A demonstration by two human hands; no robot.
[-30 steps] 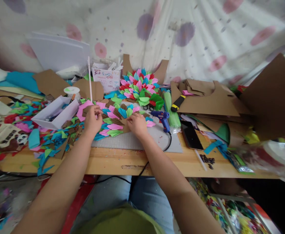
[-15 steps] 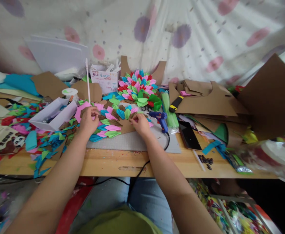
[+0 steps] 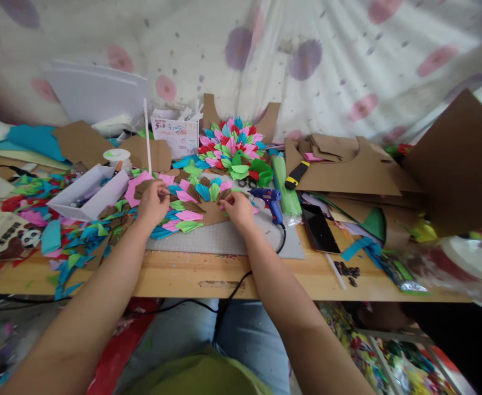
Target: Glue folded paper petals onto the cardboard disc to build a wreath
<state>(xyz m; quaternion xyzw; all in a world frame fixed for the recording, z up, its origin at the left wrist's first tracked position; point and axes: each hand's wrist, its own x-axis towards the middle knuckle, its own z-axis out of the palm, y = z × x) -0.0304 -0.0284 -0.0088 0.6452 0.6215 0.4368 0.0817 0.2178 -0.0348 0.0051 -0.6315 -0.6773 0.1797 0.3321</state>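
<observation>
A brown cardboard piece [image 3: 213,214] lies in front of me, its upper and left parts covered with pleated paper petals in pink, blue, green and brown. At its left edge is my left hand [image 3: 153,204], thumb and fingers pinched together; what lies between them is too small to make out. My right hand [image 3: 238,209] rests at the right part of the piece, its fingertips closed by a brown petal [image 3: 224,194]. Whether it grips that petal is hidden. Just right of this hand stands a blue glue gun [image 3: 270,201]. A grey board [image 3: 224,241] lies under the work.
Behind is a finished-looking petal-covered cardboard piece [image 3: 230,144]. Left are a white box [image 3: 85,196] and loose paper scraps [image 3: 87,241]. To the right lie a yellow-black cutter [image 3: 297,175], a phone [image 3: 320,227] and stacked cardboard [image 3: 348,175]. The glue gun's cord [image 3: 241,285] crosses the table edge.
My left hand has shifted very slightly right, toward the petals. My right hand stays in nearly the same place, and the objects on the table have not moved.
</observation>
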